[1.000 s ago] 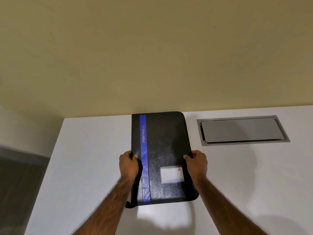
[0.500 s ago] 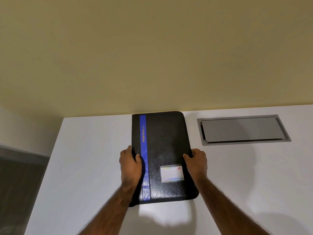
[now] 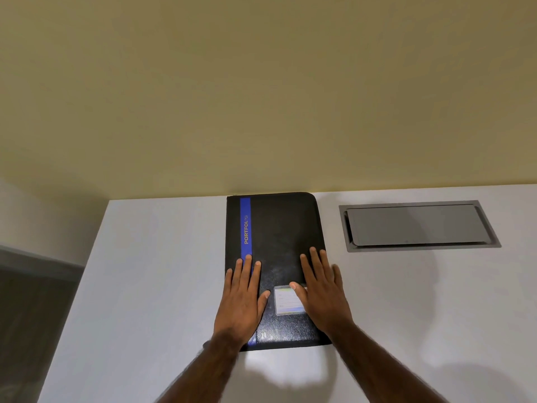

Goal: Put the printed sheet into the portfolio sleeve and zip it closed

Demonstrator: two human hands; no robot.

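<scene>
Beyond the left hand [image 3: 241, 301] and the right hand [image 3: 322, 295], a plain yellowish wall [image 3: 261, 97] fills the upper half of the view. Beneath both hands and forearms spreads a white bench [image 3: 145, 286], its far edge meeting that wall.

Directly under the palms lies the black portfolio [image 3: 279, 234], flat on the bench with its cover up and closed; its far end reaches the wall and its near end sits just behind the wrists. Whether its zip is fully run round cannot be told.

Well off to the right of the right hand, a grey metal cable hatch [image 3: 418, 225] is set flush into the bench.

Both hands rest palm down on the cover with fingers straight and slightly spread, gripping nothing. The left covers the near left part, the right the near right edge, its little finger overhanging onto the bench.

Running away from the left fingertips is a blue stripe [image 3: 245, 222] lettered PORTFOLIO.

Between the two thumbs sits a small clear label pocket [image 3: 283, 302], with the right thumb touching its top edge.
</scene>
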